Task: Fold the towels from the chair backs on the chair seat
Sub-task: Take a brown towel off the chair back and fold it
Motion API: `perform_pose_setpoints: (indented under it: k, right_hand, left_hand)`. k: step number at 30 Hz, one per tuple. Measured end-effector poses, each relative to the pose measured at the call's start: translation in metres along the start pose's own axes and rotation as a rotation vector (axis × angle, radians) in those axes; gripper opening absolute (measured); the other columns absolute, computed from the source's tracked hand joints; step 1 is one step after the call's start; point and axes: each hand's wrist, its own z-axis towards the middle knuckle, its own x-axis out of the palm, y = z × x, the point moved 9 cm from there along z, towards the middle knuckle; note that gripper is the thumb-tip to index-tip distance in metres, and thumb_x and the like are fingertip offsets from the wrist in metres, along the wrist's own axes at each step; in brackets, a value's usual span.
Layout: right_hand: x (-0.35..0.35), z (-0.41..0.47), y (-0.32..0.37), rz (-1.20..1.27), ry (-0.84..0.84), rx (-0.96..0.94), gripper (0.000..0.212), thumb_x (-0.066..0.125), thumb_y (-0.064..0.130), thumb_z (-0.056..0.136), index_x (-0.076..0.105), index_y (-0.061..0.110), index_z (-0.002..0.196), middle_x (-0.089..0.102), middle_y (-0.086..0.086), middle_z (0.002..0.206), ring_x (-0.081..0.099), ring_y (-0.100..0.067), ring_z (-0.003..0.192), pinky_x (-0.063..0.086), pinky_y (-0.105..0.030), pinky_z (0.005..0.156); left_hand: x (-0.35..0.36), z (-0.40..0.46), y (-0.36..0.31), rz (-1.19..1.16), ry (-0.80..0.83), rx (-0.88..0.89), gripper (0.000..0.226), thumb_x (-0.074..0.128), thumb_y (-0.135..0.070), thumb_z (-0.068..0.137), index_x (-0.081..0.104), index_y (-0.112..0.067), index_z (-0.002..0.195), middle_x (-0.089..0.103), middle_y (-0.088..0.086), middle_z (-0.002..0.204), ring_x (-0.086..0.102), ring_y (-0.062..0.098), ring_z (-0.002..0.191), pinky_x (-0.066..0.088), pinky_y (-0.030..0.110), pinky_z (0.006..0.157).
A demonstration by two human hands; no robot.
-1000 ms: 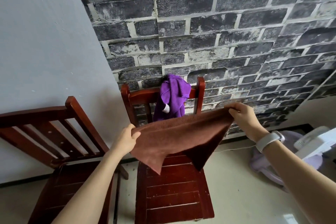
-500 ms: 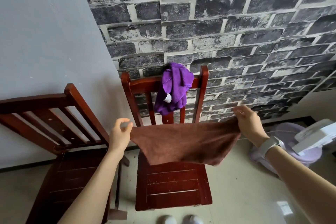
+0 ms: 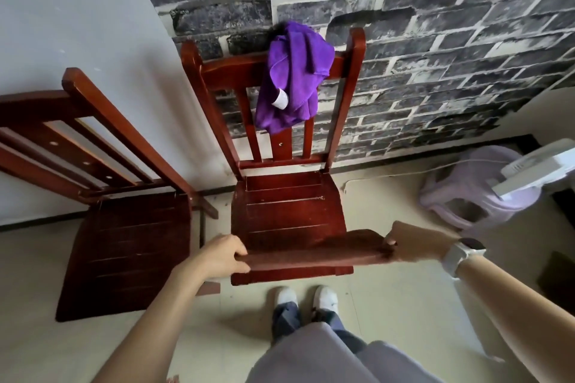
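Brown towel (image 3: 314,250) being lowered toward chair seat (image 3: 289,208); left hand (image 3: 222,255) and right hand (image 3: 413,242) pinching its ends, probably folded double. Keeping edges level will help.

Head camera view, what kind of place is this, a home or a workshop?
Probably a room in a home: two wooden chairs against a wall with brick-pattern covering, a tiled floor, and a purple towel draped over one chair back.

Brown towel (image 3: 314,250) lowered from chest height (now over seat front)
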Motion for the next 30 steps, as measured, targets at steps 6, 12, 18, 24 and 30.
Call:
perform_pose_setpoints:
  k: [6,12,18,24,30]
  right_hand:
    - [0.008,0.03,-0.01,0.207,-0.016,0.011,0.022,0.047,0.013,0.083,0.061,0.002,0.096,0.063,-0.012,0.095,0.056,-0.021,0.081,0.046,-0.031,0.073]
    - [-0.025,0.084,-0.022,0.459,-0.437,0.065,0.015,0.054,0.012,0.087,0.066,0.006,0.096,0.063,-0.012,0.088,0.052,-0.026,0.081,0.035,-0.029,0.068]
    - [-0.049,0.178,-0.031,0.487,-0.627,0.172,0.022,0.049,0.017,0.09,0.064,0.016,0.106,0.064,-0.016,0.103,0.056,-0.034,0.097,0.044,-0.035,0.076]
    - [-0.07,0.277,-0.03,0.523,-0.701,0.207,0.026,0.047,0.011,0.089,0.063,0.01,0.109,0.066,-0.021,0.106,0.057,-0.041,0.099,0.046,-0.039,0.08]
    - [-0.031,0.327,-0.045,0.835,-0.705,0.31,0.042,0.045,0.014,0.092,0.044,0.009,0.133,0.052,-0.019,0.131,0.05,-0.036,0.119,0.039,-0.038,0.096]
  left_hand:
    - [0.007,0.0,0.029,-0.254,-0.166,-0.076,0.036,0.052,-0.029,0.091,0.045,-0.019,0.058,0.048,-0.006,0.058,0.047,0.009,0.059,0.032,0.023,0.054]
    - [-0.016,0.039,0.064,-0.441,-0.43,-0.166,0.022,0.06,-0.02,0.087,0.056,-0.011,0.068,0.051,-0.001,0.061,0.047,0.016,0.063,0.033,0.025,0.057]
    - [-0.028,0.128,0.104,-0.391,-0.561,-0.228,0.023,0.06,-0.021,0.087,0.066,-0.004,0.102,0.069,0.015,0.097,0.062,0.032,0.093,0.044,0.034,0.079]
    - [-0.035,0.221,0.13,-0.451,-0.693,-0.262,0.026,0.056,-0.021,0.09,0.065,-0.006,0.108,0.068,0.013,0.105,0.059,0.031,0.1,0.035,0.024,0.071]
    - [0.001,0.286,0.162,-0.611,-0.694,-0.329,0.042,0.054,-0.017,0.09,0.047,-0.005,0.13,0.053,0.018,0.129,0.051,0.03,0.118,0.039,0.036,0.099]
